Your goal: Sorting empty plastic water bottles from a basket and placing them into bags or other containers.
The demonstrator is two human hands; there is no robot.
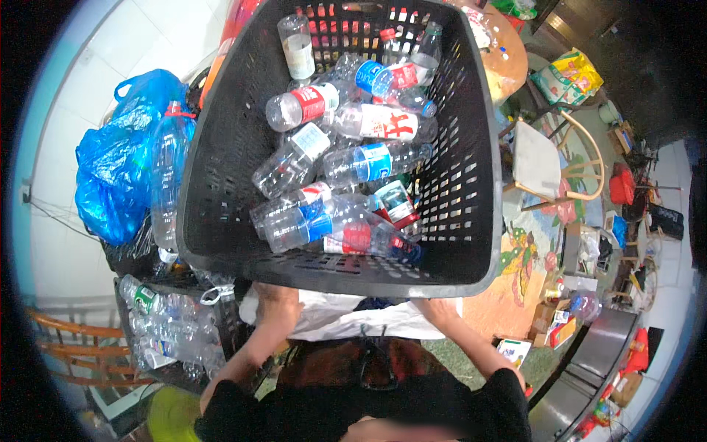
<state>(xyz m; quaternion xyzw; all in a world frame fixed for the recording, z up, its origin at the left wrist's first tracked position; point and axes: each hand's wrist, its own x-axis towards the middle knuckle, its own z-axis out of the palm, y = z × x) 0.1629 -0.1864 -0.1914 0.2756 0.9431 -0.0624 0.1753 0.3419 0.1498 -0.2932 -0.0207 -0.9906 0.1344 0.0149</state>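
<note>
A large black plastic basket [339, 276] with slotted walls fills the middle of the view, its open top facing me. Inside lie several clear plastic bottles, among them a blue-labelled bottle [368, 163] and a red-labelled bottle [305, 104]. My left hand [276, 306] holds the basket at its near side, left of centre. On the right part of that same side, my right hand [438, 313] grips it too. The fingers of both hands are largely hidden beneath the basket. Below the near rim, white sheet-like material [335, 324] spreads between my forearms.
A blue plastic bag [121, 162] and a tall clear bottle [168, 191] are at the left. Below them, a dark crate [239, 324] holds several clear bottles. A wooden chair [534, 158] stands at the right, with a yellow-green bag [567, 77] beyond. Cartons [545, 324] sit lower right.
</note>
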